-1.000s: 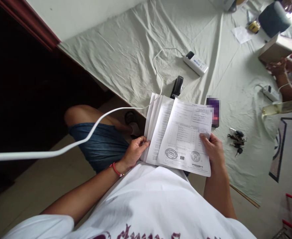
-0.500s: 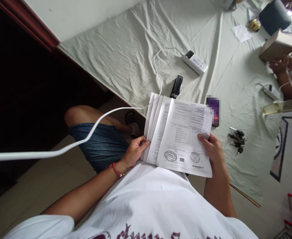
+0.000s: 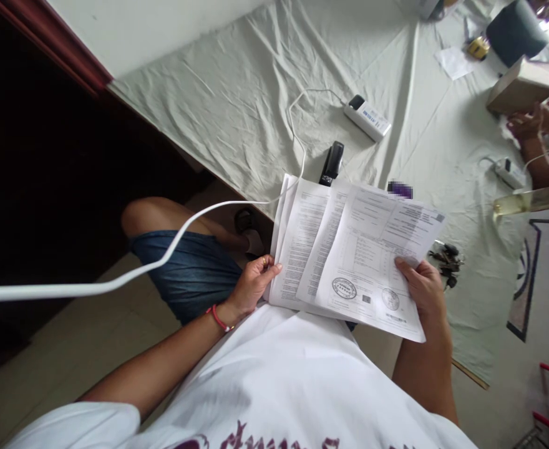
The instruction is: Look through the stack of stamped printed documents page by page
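Several printed sheets of paper (image 3: 302,243) are fanned out between my hands, in front of my white shirt. My left hand (image 3: 256,280) pinches their left edge, thumb on top. My right hand (image 3: 422,287) grips the right edge of the top sheet (image 3: 372,262), which bears two round stamps and a table of print; its fingers under the paper are hidden. Just beyond the papers a black stapler (image 3: 332,163) lies on the cloth. A pixelated phone (image 3: 400,189) is partly covered by the top sheet. Beside my right hand lies a bunch of keys (image 3: 447,259).
A wrinkled pale cloth (image 3: 218,100) covers the table. On it rests a white power strip (image 3: 368,118), whose cable (image 3: 171,249) crosses toward the left. Another person's hand (image 3: 524,125) is at far right, near a box (image 3: 527,84) and a bottle of yellowish liquid (image 3: 536,201).
My right hand has moved right with the top sheet, spreading the papers wider and showing more printed pages beneath. The sheet now covers more of the phone. My left hand stays put.
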A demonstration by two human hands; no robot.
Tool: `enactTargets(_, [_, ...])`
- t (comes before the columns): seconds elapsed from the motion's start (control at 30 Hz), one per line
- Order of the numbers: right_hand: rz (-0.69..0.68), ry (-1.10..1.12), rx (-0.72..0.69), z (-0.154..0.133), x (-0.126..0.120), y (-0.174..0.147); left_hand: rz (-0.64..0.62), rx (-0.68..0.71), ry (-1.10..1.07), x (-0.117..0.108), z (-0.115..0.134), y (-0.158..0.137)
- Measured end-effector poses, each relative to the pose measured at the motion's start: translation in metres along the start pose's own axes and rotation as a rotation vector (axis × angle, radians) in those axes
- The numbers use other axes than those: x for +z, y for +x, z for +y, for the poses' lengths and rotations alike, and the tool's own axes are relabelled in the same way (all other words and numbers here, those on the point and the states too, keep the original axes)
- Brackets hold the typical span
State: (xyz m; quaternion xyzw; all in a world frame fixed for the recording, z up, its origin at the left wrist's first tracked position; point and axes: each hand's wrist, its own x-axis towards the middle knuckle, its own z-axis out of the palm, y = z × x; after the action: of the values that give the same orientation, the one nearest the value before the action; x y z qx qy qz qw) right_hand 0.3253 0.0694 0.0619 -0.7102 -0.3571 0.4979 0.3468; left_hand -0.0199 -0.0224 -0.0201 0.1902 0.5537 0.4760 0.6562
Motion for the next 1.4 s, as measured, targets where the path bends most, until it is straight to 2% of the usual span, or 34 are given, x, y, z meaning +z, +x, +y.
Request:
enactTargets(0.4, [-0.022,0.000,0.010,0.000,0.015,-0.002,-0.024,-0.021,-0.089,0.000,-0.001,-0.003])
enactTargets(0.73, [-0.024,-0.003,-0.006,0.000,0.013,-0.002,-0.030,-0.009,-0.045,-0.001,-0.003,-0.001])
enactTargets(1.1, [-0.108,-0.031,0.001,0.006,0.016,0.004,0.050,0.204,-0.040,0.000,-0.003,0.000])
enactTargets(1.23, [-0.104,-0.012,-0.020,0.003,0.022,0.002,0.016,0.161,-0.044,0.000,-0.004,0.000])
enactTargets(1.4, [-0.140,0.025,-0.029,0.002,0.037,-0.001,-0.105,0.071,-0.083,0.003,0.000,-0.003])
